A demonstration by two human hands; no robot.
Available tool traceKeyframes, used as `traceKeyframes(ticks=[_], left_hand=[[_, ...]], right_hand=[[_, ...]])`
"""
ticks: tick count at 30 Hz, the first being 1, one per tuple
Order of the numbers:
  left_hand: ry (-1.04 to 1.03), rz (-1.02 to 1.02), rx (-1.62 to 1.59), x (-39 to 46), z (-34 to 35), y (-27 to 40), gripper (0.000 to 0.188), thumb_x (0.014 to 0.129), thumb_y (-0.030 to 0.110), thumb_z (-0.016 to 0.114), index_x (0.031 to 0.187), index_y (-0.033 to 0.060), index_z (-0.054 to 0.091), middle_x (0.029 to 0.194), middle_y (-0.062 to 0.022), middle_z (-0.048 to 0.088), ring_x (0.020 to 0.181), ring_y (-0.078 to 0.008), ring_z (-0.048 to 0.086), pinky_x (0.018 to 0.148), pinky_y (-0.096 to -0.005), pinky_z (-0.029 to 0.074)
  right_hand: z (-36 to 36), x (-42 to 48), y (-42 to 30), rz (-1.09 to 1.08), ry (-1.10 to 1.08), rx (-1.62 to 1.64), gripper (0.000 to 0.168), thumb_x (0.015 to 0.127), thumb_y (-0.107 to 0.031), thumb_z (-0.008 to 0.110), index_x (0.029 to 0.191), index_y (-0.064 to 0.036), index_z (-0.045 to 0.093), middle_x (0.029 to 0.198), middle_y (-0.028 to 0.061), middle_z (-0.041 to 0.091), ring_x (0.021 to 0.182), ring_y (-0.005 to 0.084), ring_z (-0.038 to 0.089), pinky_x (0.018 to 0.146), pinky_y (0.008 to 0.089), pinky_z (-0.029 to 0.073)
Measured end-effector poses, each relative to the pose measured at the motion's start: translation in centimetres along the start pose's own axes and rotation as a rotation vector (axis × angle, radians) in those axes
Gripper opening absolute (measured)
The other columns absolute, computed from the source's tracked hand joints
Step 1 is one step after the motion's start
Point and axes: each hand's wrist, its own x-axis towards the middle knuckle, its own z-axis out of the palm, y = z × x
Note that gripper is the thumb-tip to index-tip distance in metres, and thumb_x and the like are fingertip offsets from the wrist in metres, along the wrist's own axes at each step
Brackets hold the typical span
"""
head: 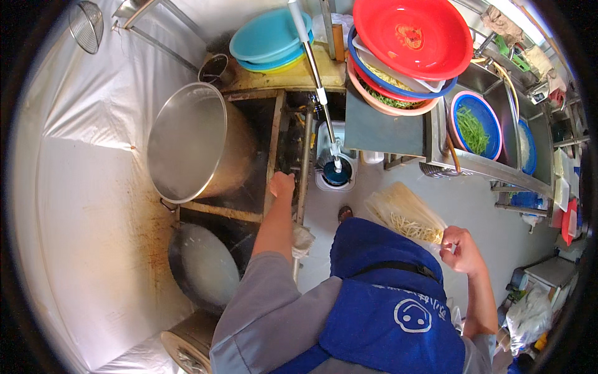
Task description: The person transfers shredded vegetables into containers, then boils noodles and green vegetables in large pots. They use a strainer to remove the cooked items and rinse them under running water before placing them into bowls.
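My right hand (pixel 461 250) grips the edge of a clear plastic bag (pixel 390 196). Bean sprouts (pixel 413 227) lie inside the bag, which hangs beside my blue apron. On the other side, my left hand (pixel 282 185) is at the front rail (pixel 276 140) of a metal stove stand, its fingers curled. Whether the fingers close on a part of the stand is hidden. Beyond that hand stands a tall metal stockpot (pixel 238 145), its inside hazy with what looks like steam. Nearer to me, a wok (pixel 205 266) with whitish liquid sits on the stand.
A mop (pixel 320 89) stands in a mop bucket (pixel 336 175) ahead of my foot. Stacked basins, topped by a red basin (pixel 420 28), rest on a grey-topped table (pixel 385 133). A steel sink (pixel 507 168) at right holds a blue basket (pixel 493 140) of cut greens. Turquoise basins (pixel 266 35) lie behind the stove.
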Motion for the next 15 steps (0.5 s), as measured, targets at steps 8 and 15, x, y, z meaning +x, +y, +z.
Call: traceKeyframes(ticks=[8, 15], left_hand=[[-0.067, 0.021, -0.374, -6.6, -0.1, -1.0, 0.074, 0.085, 0.029, 0.069, 0.146, 0.0022, 0.037, 0.139, -0.0216, 0.049, 0.119, -0.0316, 0.056, 0.101, -0.0384, 0.044], [-0.708, 0.629, -0.706, -28.7, -4.7, 5.2, 0.076, 0.081, 0.004, 0.071, 0.147, 0.0067, 0.034, 0.138, -0.0102, 0.048, 0.122, -0.0221, 0.051, 0.102, -0.0332, 0.043]], right_hand=[[-0.1, 3.2, -0.3, -0.223, -0.183, 0.046, 0.015, 0.061, 0.000, 0.058, 0.057, -0.002, 0.043, 0.056, 0.0123, 0.046, 0.056, 0.0293, 0.047, 0.051, 0.0379, 0.036], [0.0, 4.8, -1.7, -0.348, -0.257, 0.105, 0.013, 0.067, -0.013, 0.061, 0.062, -0.004, 0.053, 0.062, 0.0133, 0.054, 0.063, 0.0355, 0.054, 0.057, 0.0452, 0.042]])
